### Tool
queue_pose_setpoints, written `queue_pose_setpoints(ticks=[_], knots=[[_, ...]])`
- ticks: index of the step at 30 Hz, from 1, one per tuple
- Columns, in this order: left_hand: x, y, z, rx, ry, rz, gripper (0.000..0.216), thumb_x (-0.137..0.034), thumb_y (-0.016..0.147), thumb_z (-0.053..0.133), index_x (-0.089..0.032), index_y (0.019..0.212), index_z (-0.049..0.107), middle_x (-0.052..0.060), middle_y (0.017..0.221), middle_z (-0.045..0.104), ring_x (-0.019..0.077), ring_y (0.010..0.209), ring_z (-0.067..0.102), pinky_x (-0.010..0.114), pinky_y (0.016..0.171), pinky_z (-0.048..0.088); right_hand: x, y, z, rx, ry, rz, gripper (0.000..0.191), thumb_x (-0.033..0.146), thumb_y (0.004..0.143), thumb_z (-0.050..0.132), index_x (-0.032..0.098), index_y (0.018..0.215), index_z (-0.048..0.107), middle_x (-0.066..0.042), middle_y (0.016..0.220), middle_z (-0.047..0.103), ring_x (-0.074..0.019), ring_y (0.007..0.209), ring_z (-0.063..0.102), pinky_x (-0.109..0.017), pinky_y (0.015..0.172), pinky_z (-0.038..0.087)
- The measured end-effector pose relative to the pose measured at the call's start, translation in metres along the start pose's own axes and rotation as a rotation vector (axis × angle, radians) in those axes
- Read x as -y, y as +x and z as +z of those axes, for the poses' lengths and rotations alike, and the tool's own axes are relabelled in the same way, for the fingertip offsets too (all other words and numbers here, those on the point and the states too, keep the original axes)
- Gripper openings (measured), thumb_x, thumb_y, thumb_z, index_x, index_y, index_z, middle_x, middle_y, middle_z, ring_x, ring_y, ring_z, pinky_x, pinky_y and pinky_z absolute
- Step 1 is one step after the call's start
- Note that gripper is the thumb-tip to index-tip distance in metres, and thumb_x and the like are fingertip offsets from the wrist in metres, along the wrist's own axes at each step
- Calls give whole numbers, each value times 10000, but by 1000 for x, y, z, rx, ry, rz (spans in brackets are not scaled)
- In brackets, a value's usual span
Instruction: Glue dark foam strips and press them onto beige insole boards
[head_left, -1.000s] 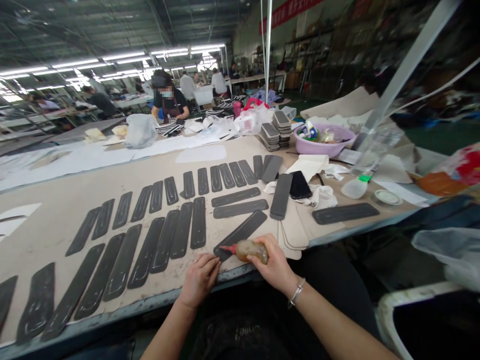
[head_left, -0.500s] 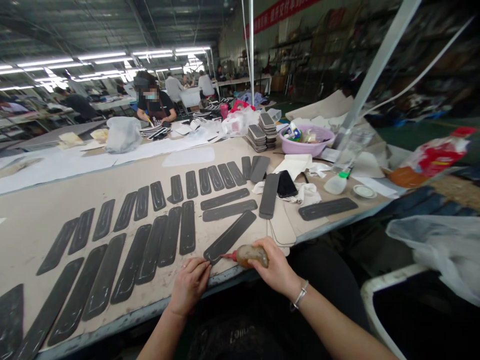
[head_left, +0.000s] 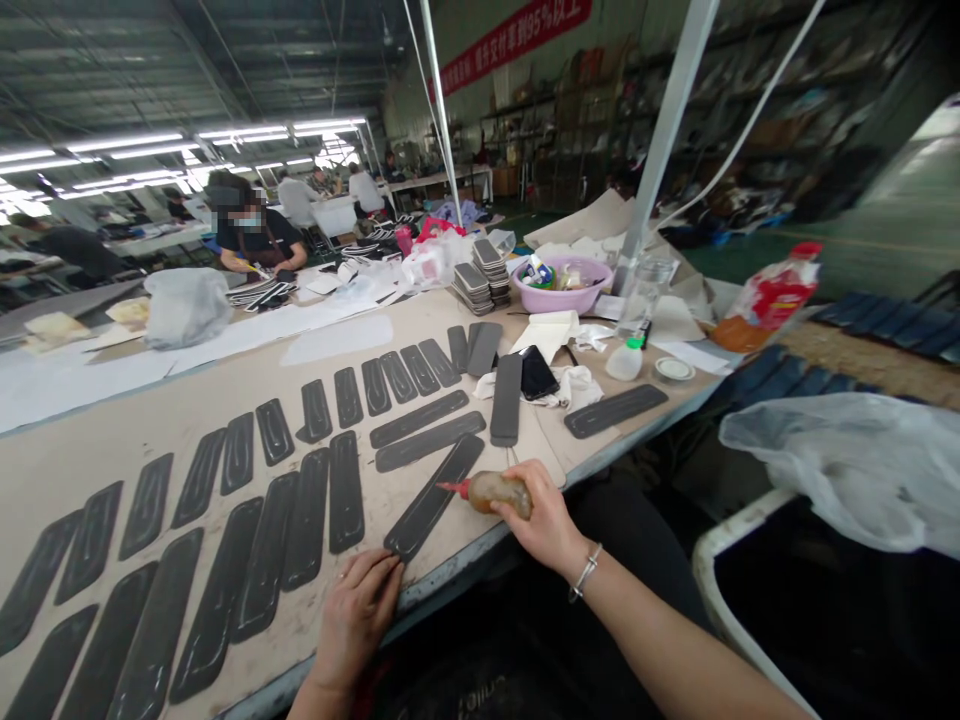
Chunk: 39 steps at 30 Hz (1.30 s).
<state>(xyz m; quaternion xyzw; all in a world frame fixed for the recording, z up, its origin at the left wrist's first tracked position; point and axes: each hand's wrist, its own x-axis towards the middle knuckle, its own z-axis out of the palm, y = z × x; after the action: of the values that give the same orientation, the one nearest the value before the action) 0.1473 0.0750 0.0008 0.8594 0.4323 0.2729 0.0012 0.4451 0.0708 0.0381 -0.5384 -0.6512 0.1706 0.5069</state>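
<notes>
My right hand point(head_left: 546, 515) is wrapped round a squeeze bottle point(head_left: 499, 493) of brownish, cloudy liquid with a red nozzle. The nozzle tip is over the right edge of a dark grey strip point(head_left: 431, 503) with rounded ends, about midway along it. At that strip's near end, my left hand point(head_left: 360, 598) pinches the corner with fingers bunched together. Two more strips, an upper one point(head_left: 420, 418) and a lower one point(head_left: 431, 442), lie crosswise just beyond. To the left, rows of similar strips point(head_left: 346, 490) carry shiny lines of liquid along their edges.
Beyond my right hand lie a plain strip point(head_left: 507, 400), a black phone point(head_left: 538, 375) on a cloth and another strip point(head_left: 616, 410). Farther back stand stacked strips point(head_left: 472, 290) and a purple basin point(head_left: 562, 295). A metal pole point(head_left: 664, 130) rises at right. A co-worker point(head_left: 259, 240) sits across the table.
My right hand has moved the bottle's nozzle from the strip's near end up along its right edge. My left hand stays at the near corner. The view has turned to the right.
</notes>
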Motion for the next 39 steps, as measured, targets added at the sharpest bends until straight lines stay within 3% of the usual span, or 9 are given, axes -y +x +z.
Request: queue_pose_setpoints(ticks=[5, 19, 28, 35, 39], knots=[[-2, 4, -1, -1, 1, -19, 107, -238, 826, 556, -191, 882, 633, 62, 907, 647, 179, 839, 605, 343, 809, 487, 13, -4, 14, 181, 74, -24, 334, 97, 717, 631, 230, 994, 499, -43, 942, 509, -195, 899, 523, -348, 792, 474], [5, 0, 4, 4, -21, -11, 117, -225, 806, 584, -197, 914, 620, 54, 933, 625, 184, 872, 583, 349, 820, 472, -32, 20, 0, -244, -161, 135, 306, 146, 731, 608, 213, 1009, 498, -61, 954, 503, -229, 915, 512, -401, 821, 455], [2, 3, 0, 22, -30, 18, 106, -206, 822, 560, -197, 912, 616, 58, 941, 613, 170, 838, 572, 326, 794, 463, -23, 12, 9, -73, -41, 119, 325, 168, 726, 617, 214, 1022, 490, -52, 973, 527, -213, 932, 529, -378, 839, 455], [4, 1, 2, 17, -7, 0, 127, -282, 807, 584, -202, 895, 631, 54, 930, 627, 179, 861, 583, 316, 797, 472, -34, 20, -4, -226, -188, 152, 300, 215, 731, 617, 204, 1011, 507, -64, 955, 520, -232, 902, 526, -403, 814, 453], [6, 2, 2, 25, 26, 43, 122, -254, 826, 557, -195, 898, 635, 52, 919, 633, 167, 861, 588, 306, 815, 468, -30, 14, -7, -169, -187, 170, 298, 190, 732, 616, 212, 1008, 505, -60, 959, 516, -229, 908, 521, -393, 821, 448]])
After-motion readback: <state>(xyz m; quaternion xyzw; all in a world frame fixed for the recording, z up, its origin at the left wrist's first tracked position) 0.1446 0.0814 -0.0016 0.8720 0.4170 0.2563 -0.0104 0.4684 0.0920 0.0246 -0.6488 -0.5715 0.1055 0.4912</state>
